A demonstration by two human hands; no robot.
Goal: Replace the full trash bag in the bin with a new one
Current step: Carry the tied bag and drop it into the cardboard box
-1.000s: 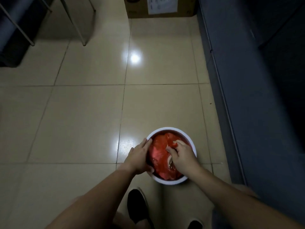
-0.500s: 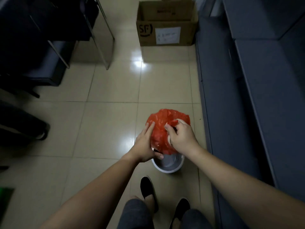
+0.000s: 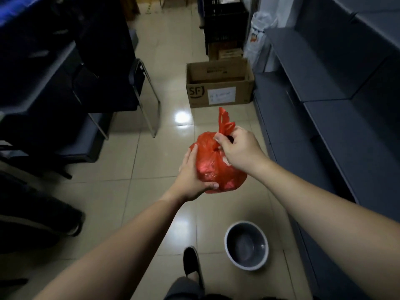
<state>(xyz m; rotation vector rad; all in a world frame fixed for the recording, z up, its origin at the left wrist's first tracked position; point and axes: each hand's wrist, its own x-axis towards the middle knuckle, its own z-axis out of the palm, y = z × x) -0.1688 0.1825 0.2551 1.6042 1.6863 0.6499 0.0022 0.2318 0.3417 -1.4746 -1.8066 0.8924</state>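
Note:
A full red trash bag (image 3: 211, 163) is held up in the air in front of me, well above the floor. My left hand (image 3: 190, 180) cups its left side and underside. My right hand (image 3: 238, 148) pinches the bag's gathered neck, and the red handles stick up above my fingers. The small round bin (image 3: 246, 245), white outside and grey inside, stands on the floor at lower right with nothing in it. No other bag is in view.
An open cardboard box (image 3: 218, 87) sits on the tiled floor ahead. Dark chairs with metal legs (image 3: 142, 100) stand at left. A grey sofa (image 3: 324, 109) runs along the right. My shoe (image 3: 191, 263) is beside the bin.
The red bag has been lifted out of the bin and raised clear of it. Both hands went up with it, and the bin now sits bare below.

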